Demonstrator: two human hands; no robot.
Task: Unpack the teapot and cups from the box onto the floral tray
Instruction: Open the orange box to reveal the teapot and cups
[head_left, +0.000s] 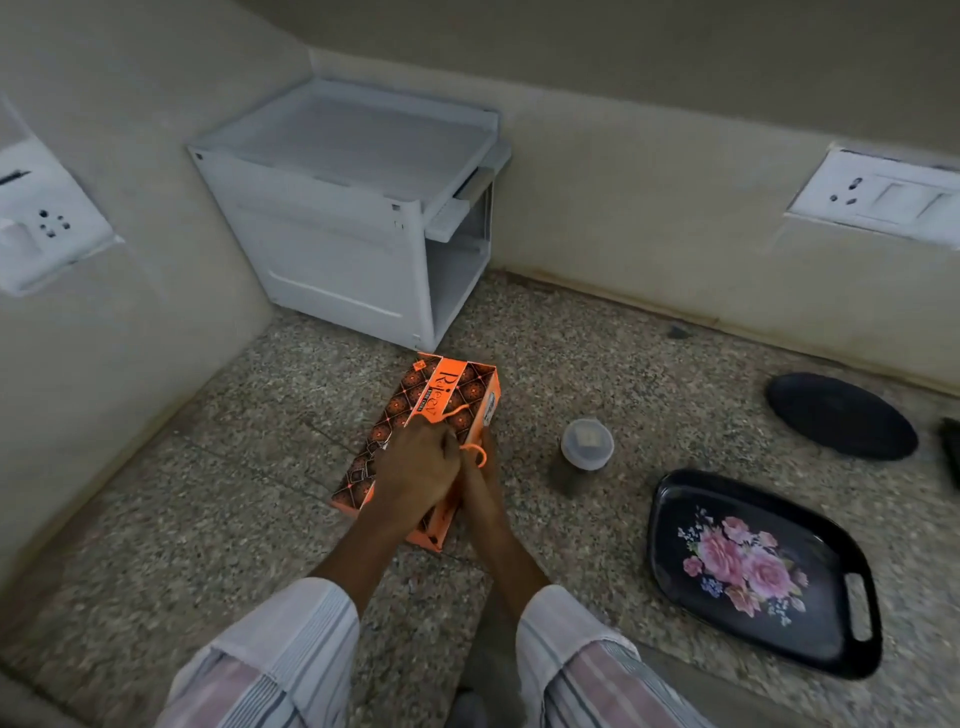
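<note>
Hands on box — jar, floral tray right.

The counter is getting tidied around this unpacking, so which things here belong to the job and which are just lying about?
Job: orange box, floral tray, left hand and right hand on the box.
Lying about: lidded plastic container, plain dark plate, white rack.

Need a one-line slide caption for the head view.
Both hands, left and right, work the orange cord on the closed orange box; floral tray waits at right, still bare.
</note>
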